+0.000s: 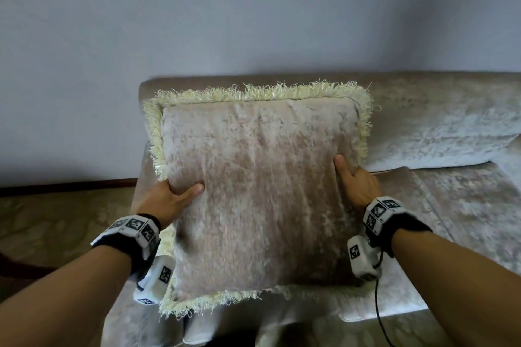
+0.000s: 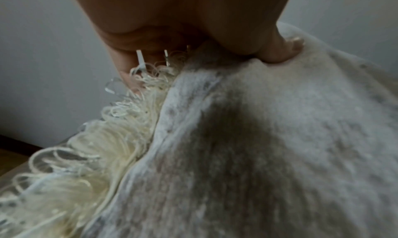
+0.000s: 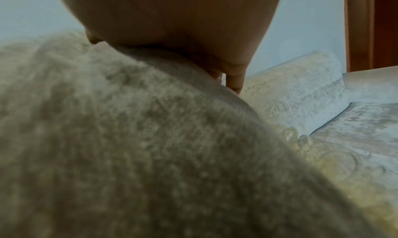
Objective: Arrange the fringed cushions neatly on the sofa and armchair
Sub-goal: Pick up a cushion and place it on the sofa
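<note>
A square beige velvet cushion (image 1: 259, 191) with a cream fringe stands tilted on the sofa (image 1: 465, 200), at its left end. My left hand (image 1: 172, 200) grips the cushion's left edge, thumb on the front face and fingers hidden behind. My right hand (image 1: 355, 180) grips the right edge the same way. In the left wrist view the thumb dents the cushion (image 2: 258, 139) beside the fringe (image 2: 107, 139). The right wrist view shows the palm (image 3: 172, 28) against the cushion (image 3: 129, 148), fingers behind it.
The sofa backrest (image 1: 439, 115) and seat stretch off to the right, bare of other cushions in view. A pale wall (image 1: 225, 8) rises behind. Patterned carpet (image 1: 56, 220) lies to the left of the sofa arm. A brown door frame (image 3: 370, 27) stands far right.
</note>
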